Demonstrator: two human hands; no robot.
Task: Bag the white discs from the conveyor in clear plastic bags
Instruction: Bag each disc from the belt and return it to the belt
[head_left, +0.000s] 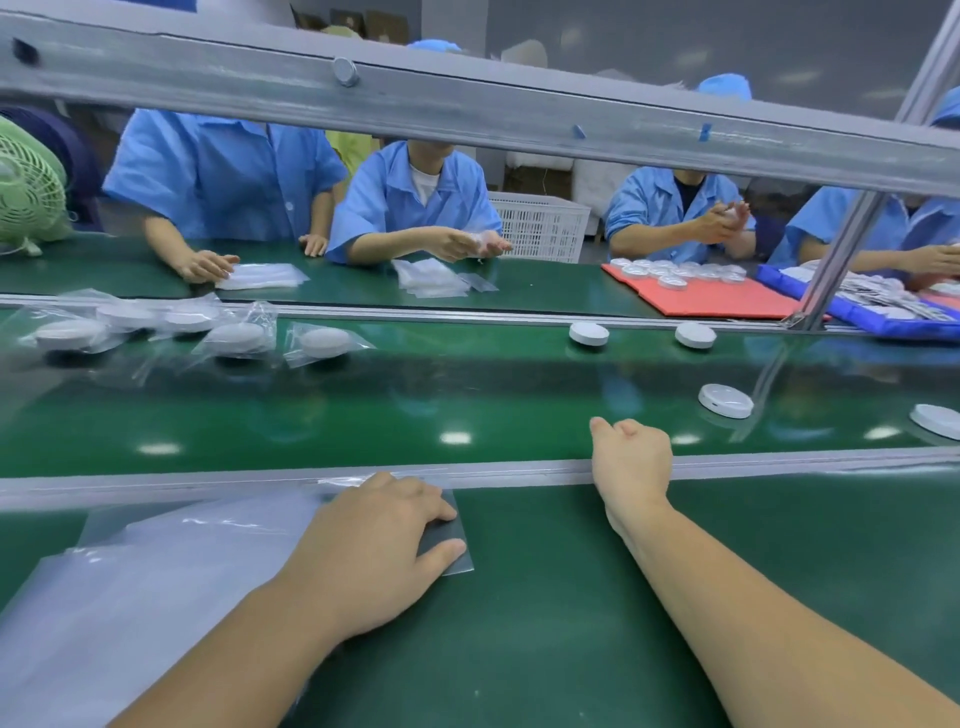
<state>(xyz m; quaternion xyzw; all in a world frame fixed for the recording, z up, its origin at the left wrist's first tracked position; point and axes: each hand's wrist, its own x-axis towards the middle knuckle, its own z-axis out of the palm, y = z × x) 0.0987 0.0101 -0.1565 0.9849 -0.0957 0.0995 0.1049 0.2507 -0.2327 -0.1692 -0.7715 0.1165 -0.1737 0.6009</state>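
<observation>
Left hand (384, 540) is down flat on the near counter, fingers spread and fairly straight, pinning the top clear bag (436, 531) at the right end of the stack of bags (156, 582); it presses on the bag and doesn't grip it

Right hand (631, 462) is out across the metal rail (831, 461) and over the conveyor (415, 405), fingers curled in, and nothing shows inside it, so it looks empty

Just beyond and to the right of that hand sits the nearest disc (725, 400), bare on the belt and not touched; a second disc (937, 420) is at the right edge, and two more, one disc (588, 333) and its neighbour (695, 334), ride along the far rail

Over on the left of the belt, look at that: a cluster of bagged discs (325, 342), each one in its own clear pouch, so a good share of the work is done

Across the line, people in blue coats handle bags of their own, and a red tray (727, 306) carries a batch of unbagged discs

So where are we? By my reading this round is only at its start: no disc is in hand, the bag lies flat and unopened, and at least four loose discs on the belt are left to bag, plus whatever comes off that tray
</observation>
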